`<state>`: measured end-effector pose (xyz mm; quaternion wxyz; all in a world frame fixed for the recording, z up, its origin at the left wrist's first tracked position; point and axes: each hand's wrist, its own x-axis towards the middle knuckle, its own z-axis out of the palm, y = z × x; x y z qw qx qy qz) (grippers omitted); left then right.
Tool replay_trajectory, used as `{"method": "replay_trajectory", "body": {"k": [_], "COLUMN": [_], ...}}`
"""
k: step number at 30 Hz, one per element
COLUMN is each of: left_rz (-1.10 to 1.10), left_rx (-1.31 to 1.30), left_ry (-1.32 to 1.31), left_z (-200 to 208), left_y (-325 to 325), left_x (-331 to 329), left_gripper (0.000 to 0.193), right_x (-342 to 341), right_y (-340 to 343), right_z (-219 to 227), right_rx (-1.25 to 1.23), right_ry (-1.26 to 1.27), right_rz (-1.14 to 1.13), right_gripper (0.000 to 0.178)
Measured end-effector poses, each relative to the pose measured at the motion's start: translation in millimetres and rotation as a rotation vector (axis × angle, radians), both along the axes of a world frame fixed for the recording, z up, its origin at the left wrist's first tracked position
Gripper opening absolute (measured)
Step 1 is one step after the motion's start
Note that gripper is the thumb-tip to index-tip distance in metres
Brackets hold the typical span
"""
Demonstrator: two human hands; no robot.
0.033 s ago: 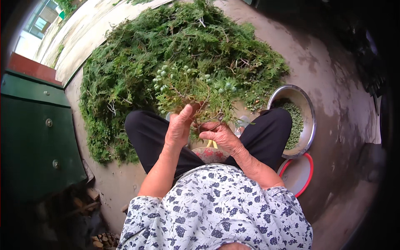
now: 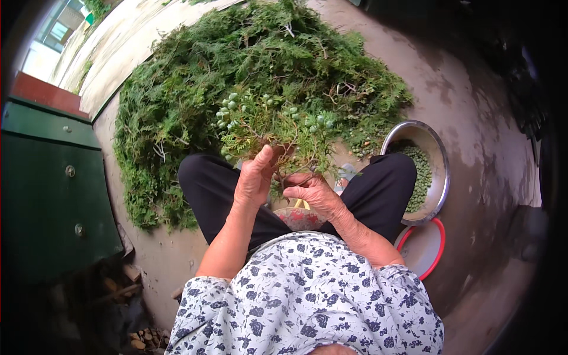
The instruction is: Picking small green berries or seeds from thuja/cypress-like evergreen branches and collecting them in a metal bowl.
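Between my knees I hold up a leafy evergreen branch (image 2: pixel 307 145) with scale-like foliage and pale green cones clustered at its top. My left hand (image 2: pixel 255 176) cups the branch from the left, its thumb upright and its fingers curled behind the twigs, partly hidden. Lower down, the thumb and fingers of my right hand (image 2: pixel 315 192) close on the woody stem. Right of my knee sits a wide metal basin (image 2: pixel 436 177) holding many small green cones (image 2: pixel 421 180).
A large heap of cut evergreen branches (image 2: pixel 248 65) covers the ground ahead. A red-rimmed basin (image 2: pixel 441 242) lies beside the metal one, near my right elbow. A green metal door or panel (image 2: pixel 53 195) stands at left, with wood pieces (image 2: pixel 147 338) below it.
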<state>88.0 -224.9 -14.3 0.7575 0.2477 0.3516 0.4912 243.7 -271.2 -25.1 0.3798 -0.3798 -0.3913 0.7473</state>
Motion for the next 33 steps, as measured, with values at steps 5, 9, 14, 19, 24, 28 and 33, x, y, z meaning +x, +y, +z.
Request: {"method": "replay_trajectory", "body": {"k": [5, 9, 14, 19, 24, 28, 33], "left_rz": [0.171, 0.286, 0.343, 0.401, 0.405, 0.356, 0.19], "left_rx": [-0.098, -0.103, -0.051, -0.012, 0.008, 0.024, 0.049], "left_ry": [-0.13, -0.111, -0.153, -0.076, 0.138, 0.22, 0.358], "left_z": [-7, 6, 6, 20, 10, 13, 19], "left_y": [3, -2, -2, 5, 11, 14, 10], "left_x": [-17, -16, -8, -1, 1, 5, 9], "left_gripper": [0.041, 0.032, 0.028, 0.018, 0.014, 0.012, 0.013], "right_x": [-2, -6, -14, -19, -11, 9, 24], "right_y": [-1, -4, -6, -11, -16, -11, 9], "right_z": [2, -8, -6, -17, -16, 0, 36], "right_rx": [-0.033, -0.099, -0.177, -0.176, -0.336, -0.311, 0.142], "right_ry": [0.045, 0.095, 0.214, 0.269, 0.195, -0.238, -0.434], "right_rz": [0.073, 0.05, 0.031, 0.002, 0.142, 0.533, 0.51], "right_gripper": [0.029, 0.03, 0.029, 0.032, 0.041, 0.027, 0.018]}}
